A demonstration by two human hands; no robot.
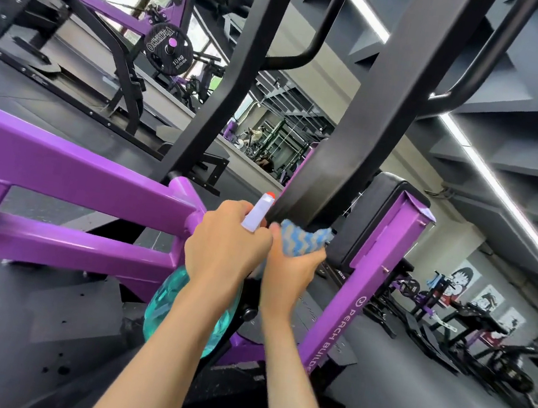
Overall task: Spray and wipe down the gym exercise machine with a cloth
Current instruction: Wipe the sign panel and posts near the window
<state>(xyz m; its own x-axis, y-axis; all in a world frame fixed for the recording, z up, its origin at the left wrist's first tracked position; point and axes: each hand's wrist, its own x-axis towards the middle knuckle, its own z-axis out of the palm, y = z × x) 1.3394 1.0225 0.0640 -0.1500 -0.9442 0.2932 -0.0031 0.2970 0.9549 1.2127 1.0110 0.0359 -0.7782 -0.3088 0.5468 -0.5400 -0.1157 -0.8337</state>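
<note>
Item 1, nearest: two bare forearms are extended from the lower edge over the dark base plate (37,320) of the exercise machine (75,169).

Item 2: a spray bottle (174,301), teal and translucent, is held at its neck by the left hand (225,249), whose fingers are wrapped around it. Its white nozzle (256,214), red at the tip, is pointed up and away, towards the black beam (370,114).

Item 3: a cloth (304,240), blue and beige in a wavy pattern, is bunched in the grasp of the right hand (287,272), just right of the left hand. It is pressed to the lower end of the black beam.

Item 4: the machine's purple frame bars are seen at the left, behind the bottle. A purple post (362,293), lettered "PEACH BUILD…", is set at the right, with a black pad (372,218) mounted beside it.

Item 5, far left: a second purple machine (115,9) is loaded with a black weight plate (168,48), marked 10 kg.

Item 6, far right: more equipment is ranged along a wall hung with posters (467,283). A light strip (504,192) is fitted above.
</note>
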